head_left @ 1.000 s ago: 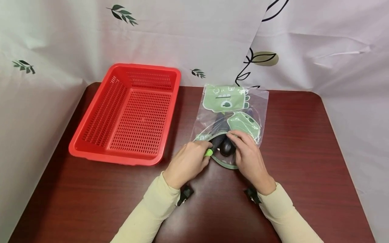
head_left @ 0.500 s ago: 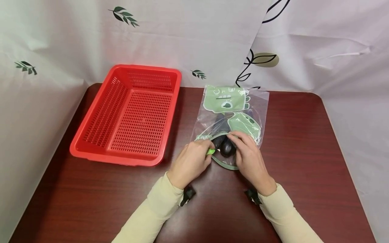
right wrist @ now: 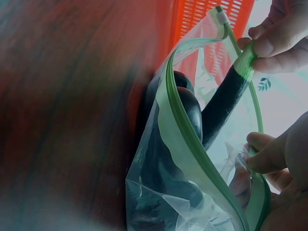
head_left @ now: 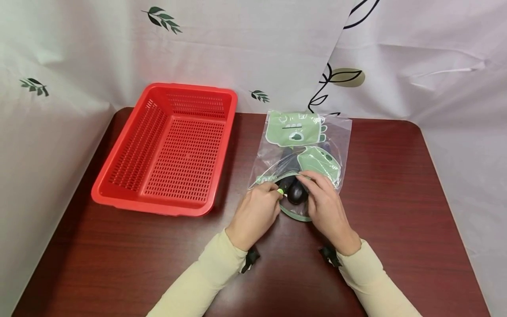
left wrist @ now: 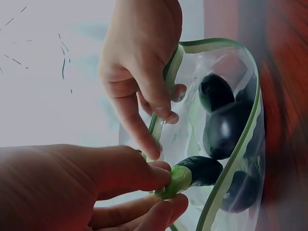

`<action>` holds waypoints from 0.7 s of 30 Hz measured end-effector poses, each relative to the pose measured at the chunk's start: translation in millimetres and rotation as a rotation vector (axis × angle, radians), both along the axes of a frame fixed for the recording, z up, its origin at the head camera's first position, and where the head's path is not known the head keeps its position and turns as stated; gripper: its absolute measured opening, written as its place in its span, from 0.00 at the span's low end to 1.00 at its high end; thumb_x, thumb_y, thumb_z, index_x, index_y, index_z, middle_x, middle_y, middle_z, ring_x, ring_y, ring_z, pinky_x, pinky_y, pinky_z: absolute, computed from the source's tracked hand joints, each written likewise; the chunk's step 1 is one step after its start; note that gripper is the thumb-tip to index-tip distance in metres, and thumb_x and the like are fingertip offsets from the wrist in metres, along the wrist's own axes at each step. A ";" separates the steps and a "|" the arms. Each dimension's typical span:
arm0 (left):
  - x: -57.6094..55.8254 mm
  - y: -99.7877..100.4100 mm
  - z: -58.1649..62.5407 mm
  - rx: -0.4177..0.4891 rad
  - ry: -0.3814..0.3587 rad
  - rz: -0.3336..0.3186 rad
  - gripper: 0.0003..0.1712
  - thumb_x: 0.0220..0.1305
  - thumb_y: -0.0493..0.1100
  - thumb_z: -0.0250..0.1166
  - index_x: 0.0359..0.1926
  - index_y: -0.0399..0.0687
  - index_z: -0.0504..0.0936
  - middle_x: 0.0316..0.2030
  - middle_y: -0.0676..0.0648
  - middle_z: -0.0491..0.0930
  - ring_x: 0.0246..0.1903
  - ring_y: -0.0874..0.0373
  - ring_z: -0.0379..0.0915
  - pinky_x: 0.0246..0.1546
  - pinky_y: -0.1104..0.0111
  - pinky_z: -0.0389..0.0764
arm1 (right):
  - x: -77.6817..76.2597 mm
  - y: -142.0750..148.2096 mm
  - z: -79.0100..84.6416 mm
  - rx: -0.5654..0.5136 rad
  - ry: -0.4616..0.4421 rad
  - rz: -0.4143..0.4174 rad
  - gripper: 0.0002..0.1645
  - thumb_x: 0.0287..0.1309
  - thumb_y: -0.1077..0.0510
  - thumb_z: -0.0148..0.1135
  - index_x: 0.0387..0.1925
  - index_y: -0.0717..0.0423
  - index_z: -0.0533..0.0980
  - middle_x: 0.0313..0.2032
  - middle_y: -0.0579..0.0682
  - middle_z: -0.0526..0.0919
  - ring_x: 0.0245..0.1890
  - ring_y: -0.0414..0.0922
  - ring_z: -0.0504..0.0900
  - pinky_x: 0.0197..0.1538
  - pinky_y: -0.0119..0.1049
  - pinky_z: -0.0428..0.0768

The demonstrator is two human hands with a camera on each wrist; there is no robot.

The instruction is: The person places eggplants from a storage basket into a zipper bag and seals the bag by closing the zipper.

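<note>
A clear zip bag (head_left: pixel 338 132) printed with green cartoon shapes lies on the table, its green-edged mouth held apart toward me. My left hand (head_left: pixel 255 213) pinches the light green stem end of a long dark eggplant (right wrist: pixel 222 103) between thumb and fingers. The eggplant's dark body slants down through the mouth into the bag. My right hand (head_left: pixel 326 207) pinches the upper edge of the mouth, some fingers showing inside through the plastic. Several other dark, glossy eggplants (left wrist: pixel 225 130) lie inside the bag, one with its rounded end at the mouth.
A red perforated plastic basket (head_left: pixel 182 154) stands left of the bag with nothing in it. The brown wooden table (head_left: pixel 396 185) meets a leaf-patterned white cloth (head_left: pixel 277 48) at the back. A white zip slider (right wrist: pixel 223 18) sits at one end of the mouth.
My left hand has moved right and slightly forward, carrying the eggplant's green end closer to the mouth, so more of it is inside the bag. The right hand has stayed in place.
</note>
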State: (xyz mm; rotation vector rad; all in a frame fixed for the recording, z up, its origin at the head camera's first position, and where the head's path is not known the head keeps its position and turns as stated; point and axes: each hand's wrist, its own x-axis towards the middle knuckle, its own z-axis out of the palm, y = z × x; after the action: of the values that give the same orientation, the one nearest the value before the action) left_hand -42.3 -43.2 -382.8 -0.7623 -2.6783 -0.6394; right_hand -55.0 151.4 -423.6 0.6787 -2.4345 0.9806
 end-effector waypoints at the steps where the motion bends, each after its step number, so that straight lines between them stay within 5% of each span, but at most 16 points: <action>1: -0.1 0.6 -0.6 0.002 0.007 0.002 0.08 0.53 0.28 0.65 0.30 0.41 0.88 0.34 0.45 0.84 0.31 0.49 0.84 0.35 0.59 0.83 | 0.2 0.1 0.1 0.000 -0.001 0.000 0.24 0.59 0.79 0.50 0.53 0.67 0.81 0.54 0.57 0.80 0.56 0.57 0.76 0.60 0.48 0.71; 12: 3.5 6.5 -4.2 -0.049 0.031 0.014 0.07 0.57 0.29 0.66 0.33 0.40 0.89 0.36 0.45 0.84 0.34 0.51 0.84 0.34 0.62 0.83 | 1.0 0.7 -1.9 0.001 -0.006 0.003 0.23 0.60 0.78 0.50 0.54 0.66 0.80 0.55 0.57 0.80 0.57 0.57 0.76 0.61 0.49 0.71; 21: 1.9 9.3 -8.4 -0.005 0.015 0.030 0.08 0.59 0.29 0.65 0.35 0.41 0.88 0.37 0.47 0.84 0.33 0.53 0.84 0.30 0.63 0.83 | 0.2 0.7 -1.4 0.010 -0.012 0.006 0.24 0.60 0.79 0.50 0.54 0.66 0.80 0.55 0.58 0.80 0.56 0.57 0.76 0.61 0.49 0.71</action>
State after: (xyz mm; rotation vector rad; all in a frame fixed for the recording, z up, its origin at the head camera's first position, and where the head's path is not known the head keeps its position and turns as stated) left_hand -40.4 -33.9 -391.2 -0.7234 -2.6736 -0.6172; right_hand -54.7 152.2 -425.0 0.6856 -2.4505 0.9784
